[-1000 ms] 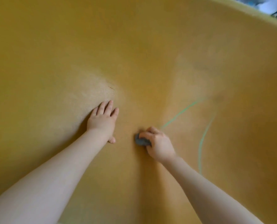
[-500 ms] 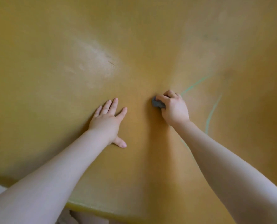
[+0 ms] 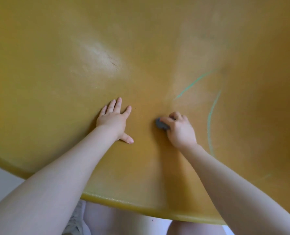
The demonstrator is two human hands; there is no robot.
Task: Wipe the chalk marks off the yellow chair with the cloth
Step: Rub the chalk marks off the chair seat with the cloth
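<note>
Flat on the yellow chair lies the left hand, fingers spread. Beside it, the right hand curls its grip around a grey cloth, pressing it down left of green chalk marks.

Indoor spot, type unclear, nothing says kitchen, lab or shop. Almost the whole view is the curved, moulded yellow plastic chair seat, with green chalk lines on its right side and a pale scuffed patch on its upper left. Below the seat's front rim: a strip of plain white smooth floor, and a grey-white sneaker beside the person's bare legs. Best guess is a home or play area.
</note>
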